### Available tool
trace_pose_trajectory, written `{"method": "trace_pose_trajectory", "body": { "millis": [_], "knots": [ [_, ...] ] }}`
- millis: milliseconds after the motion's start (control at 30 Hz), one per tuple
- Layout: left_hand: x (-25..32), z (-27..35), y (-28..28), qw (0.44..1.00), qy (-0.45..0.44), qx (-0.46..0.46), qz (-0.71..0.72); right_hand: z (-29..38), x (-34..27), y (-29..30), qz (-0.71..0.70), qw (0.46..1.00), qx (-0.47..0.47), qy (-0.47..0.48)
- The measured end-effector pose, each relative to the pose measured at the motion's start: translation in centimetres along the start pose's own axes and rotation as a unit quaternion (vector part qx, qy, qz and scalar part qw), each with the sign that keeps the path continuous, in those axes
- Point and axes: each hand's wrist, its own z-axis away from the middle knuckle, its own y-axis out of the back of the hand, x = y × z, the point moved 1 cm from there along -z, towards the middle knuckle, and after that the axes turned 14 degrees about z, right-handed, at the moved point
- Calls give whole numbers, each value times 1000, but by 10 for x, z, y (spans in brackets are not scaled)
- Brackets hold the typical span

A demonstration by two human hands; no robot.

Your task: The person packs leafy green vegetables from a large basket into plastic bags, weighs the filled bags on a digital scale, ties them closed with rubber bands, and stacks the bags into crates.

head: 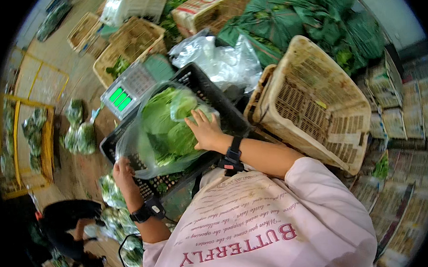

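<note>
A clear plastic bag [127, 147] holding leafy green lettuce [158, 114] lies in a black plastic crate [231, 118] in front of me. At the near left end of the bag, my left hand [123, 171] has its fingers curled on the gathered plastic. My right hand [204, 130] rests with fingers spread against the right side of the lettuce, where some plastic film also covers the leaves. A digital scale [124, 91] with a lit green display stands just beyond the crate's left side. Leaf scraps lie on the crate's perforated bottom.
Stained plastic baskets [325, 106] stand close on the right. Crumpled clear bags [217, 57] and green sacks of vegetables [277, 25] lie beyond. Bagged vegetables [85, 136] sit on the floor at left, near a yellow-framed cart [18, 143]. A person [68, 228] bends at lower left.
</note>
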Motion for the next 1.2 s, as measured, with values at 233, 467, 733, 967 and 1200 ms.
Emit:
{"method": "trace_pose_trajectory", "body": {
  "millis": [233,467,733,967,1200],
  "knots": [
    [-3,11,-29,945,-206,94,-236,175,201,15,-293,916,261,-88],
    [-14,103,-275,916,-277,-225,-185,489,447,-142,-46,644,49,-762],
    [-137,155,-449,819,-78,-316,-473,542,458,-210,-322,563,98,-755],
    [-86,150,-463,823,-111,-318,-457,543,490,-176,-297,501,169,-795],
    [-43,85,-415,973,14,-207,-103,451,601,-24,-18,720,456,-523]
  ]
}}
